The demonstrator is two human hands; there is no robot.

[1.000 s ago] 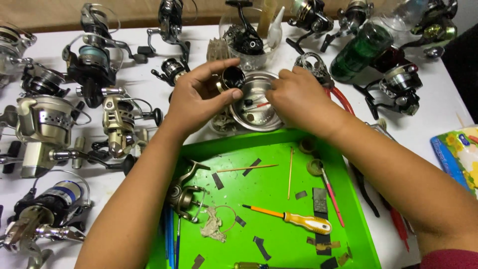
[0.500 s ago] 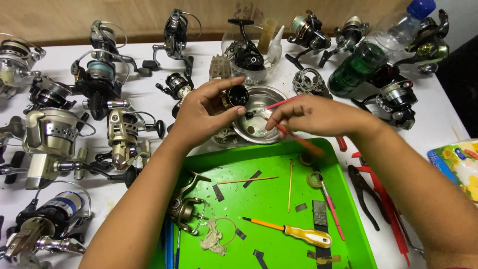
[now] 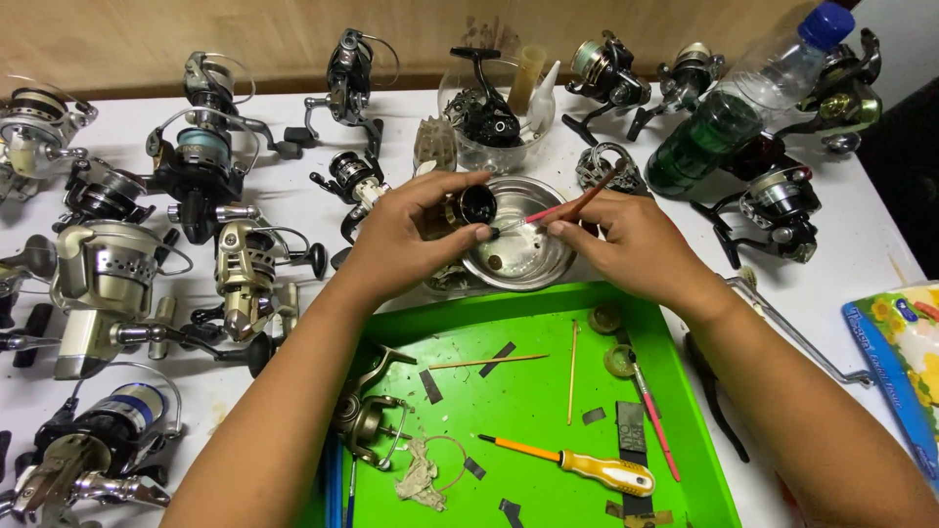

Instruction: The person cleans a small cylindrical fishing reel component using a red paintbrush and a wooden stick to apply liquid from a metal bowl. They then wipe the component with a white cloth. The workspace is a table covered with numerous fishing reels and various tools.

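My left hand [image 3: 406, 240] grips a small black round reel part [image 3: 476, 204] between thumb and fingers, held over a shallow metal bowl [image 3: 528, 262]. My right hand [image 3: 631, 244] pinches a thin red-handled brush [image 3: 562, 209], its tip touching the black part. Both hands hover just beyond the far edge of a green tray [image 3: 489, 318]. On that tray lie a partly stripped reel body [image 3: 367, 416], a yellow-handled screwdriver [image 3: 587, 467], thin wooden sticks [image 3: 573, 372] and a second red brush [image 3: 650, 411].
Several fishing reels [image 3: 108, 279] crowd the white table at left and along the back. A clear bowl [image 3: 494, 117] holds a black reel. A green bottle with a blue cap [image 3: 729, 112] lies at right, black pliers [image 3: 714, 401] beside the tray, a colourful packet [image 3: 895, 357] at far right.
My right hand lifted out of the metal bowl with the red brush and brought its tip to the black part; my left hand stayed over the bowl holding that part.
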